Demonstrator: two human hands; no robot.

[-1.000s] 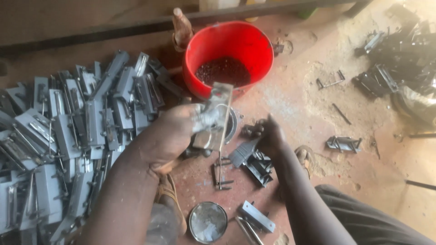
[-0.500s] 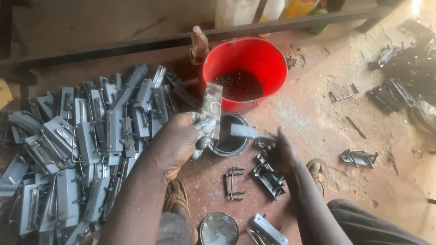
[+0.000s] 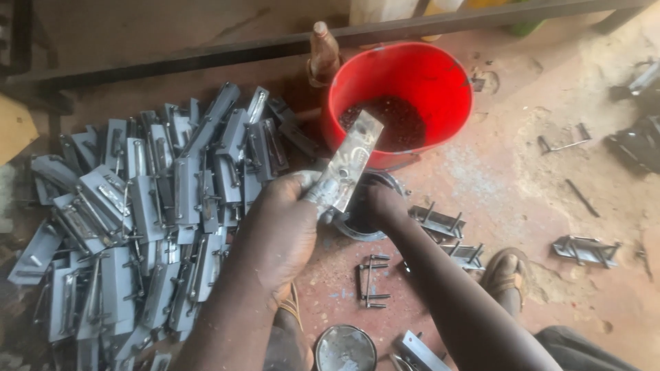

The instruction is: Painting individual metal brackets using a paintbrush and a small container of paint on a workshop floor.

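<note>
Metal bracket [image 3: 349, 165] is grasped in the left hand [image 3: 285, 227]; the right hand [image 3: 382, 205] is dipped into a small tin [image 3: 366, 206], its grip hidden.

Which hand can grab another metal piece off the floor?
Probably the right hand. It holds nothing and sits over the small dark tin, close to the loose brackets on the floor. The left hand is already gripping a grey metal plate.
</note>
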